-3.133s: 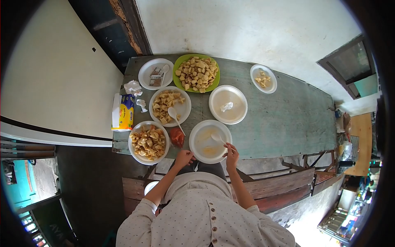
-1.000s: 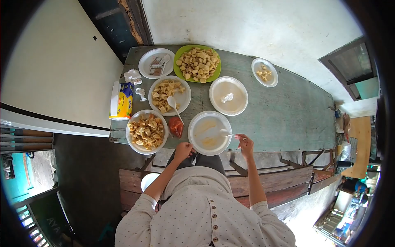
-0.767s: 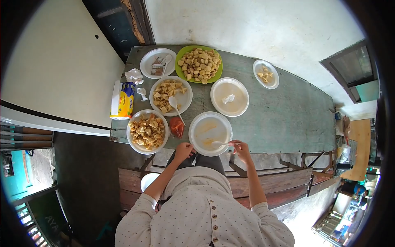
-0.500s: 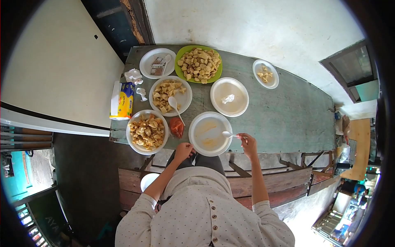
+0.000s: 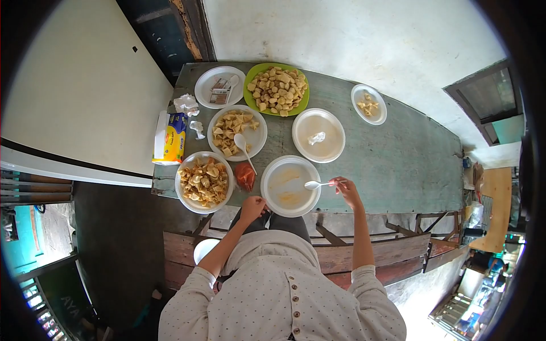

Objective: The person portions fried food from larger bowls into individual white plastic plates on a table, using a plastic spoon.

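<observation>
Right now the right hand (image 5: 347, 190) pinches the handle end of a white plastic spoon (image 5: 316, 184), fingers closed on it, with the bowl of the spoon held over the right rim of the near white plate (image 5: 274, 200). That plate holds only yellowish smears. The left hand (image 5: 252, 208) rests curled at the plate's near-left edge by the table edge; whether it grips the rim I cannot tell.

The spoon looks light, thin and a little bendy, so it probably flexes if pressed hard; the end of the handle, where the fingers sit, seems the sensible hold. The plate looks like light foam or plastic, likely to slide on the green table (image 5: 398, 165) unless steadied at its rim.

Just left of the plate lies a red sauce bag (image 5: 245, 175), then a plate of fried pieces (image 5: 203, 182). Farther off stand another plate of pieces with a second spoon (image 5: 243, 146), a green plate (image 5: 277, 90) piled with snacks, and a yellow box (image 5: 169, 146).
</observation>
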Demonstrator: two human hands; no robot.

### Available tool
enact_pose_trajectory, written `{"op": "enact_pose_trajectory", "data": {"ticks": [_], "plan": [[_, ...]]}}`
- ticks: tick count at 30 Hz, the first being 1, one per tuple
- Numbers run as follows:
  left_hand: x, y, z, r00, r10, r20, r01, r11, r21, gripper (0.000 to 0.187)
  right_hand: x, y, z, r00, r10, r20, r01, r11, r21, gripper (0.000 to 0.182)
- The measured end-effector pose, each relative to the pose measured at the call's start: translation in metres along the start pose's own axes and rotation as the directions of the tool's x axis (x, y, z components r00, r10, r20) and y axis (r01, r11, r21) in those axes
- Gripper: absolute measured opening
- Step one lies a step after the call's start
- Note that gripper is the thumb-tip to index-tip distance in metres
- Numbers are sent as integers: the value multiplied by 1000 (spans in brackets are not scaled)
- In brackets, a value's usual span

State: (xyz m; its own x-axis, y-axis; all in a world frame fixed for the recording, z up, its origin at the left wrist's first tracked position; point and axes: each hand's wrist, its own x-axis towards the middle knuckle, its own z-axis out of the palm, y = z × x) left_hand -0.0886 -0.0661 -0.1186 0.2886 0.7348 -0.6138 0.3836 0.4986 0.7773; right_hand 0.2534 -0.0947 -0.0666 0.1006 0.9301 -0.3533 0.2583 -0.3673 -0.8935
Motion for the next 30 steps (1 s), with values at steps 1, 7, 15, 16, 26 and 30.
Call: {"op": "enact_pose_trajectory", "data": {"ticks": [1, 7, 15, 16, 26, 30], "plan": [[1, -2, 0, 1000, 0, 1, 0, 1000, 1, 26, 3, -5, 2, 1000, 0, -2, 0, 1000, 1, 21], [3, -4, -1, 999, 21, -48, -22, 1000, -20, 25, 17, 0, 15, 968, 73, 242, -80, 997, 21, 22], [4, -7, -3, 991, 115, -70, -110, 991, 70, 24, 26, 6, 5, 994, 41, 98, -31, 994, -103, 20], [5, -8, -3, 991, 116, -69, -111, 991, 70, 24, 27, 5, 5, 994, 42, 96, -32, 994, -103, 20], [4, -5, -4, 991, 112, -71, -107, 992, 60, 25, 20, -9, 17, 991, -15, 130, 18, 1000, -21, 20], [4, -5, -4, 993, 89, -71, -88, 996, 29, 25, 16, 7, 32, 982, 59, 180, -68, 996, 48, 20]]}}
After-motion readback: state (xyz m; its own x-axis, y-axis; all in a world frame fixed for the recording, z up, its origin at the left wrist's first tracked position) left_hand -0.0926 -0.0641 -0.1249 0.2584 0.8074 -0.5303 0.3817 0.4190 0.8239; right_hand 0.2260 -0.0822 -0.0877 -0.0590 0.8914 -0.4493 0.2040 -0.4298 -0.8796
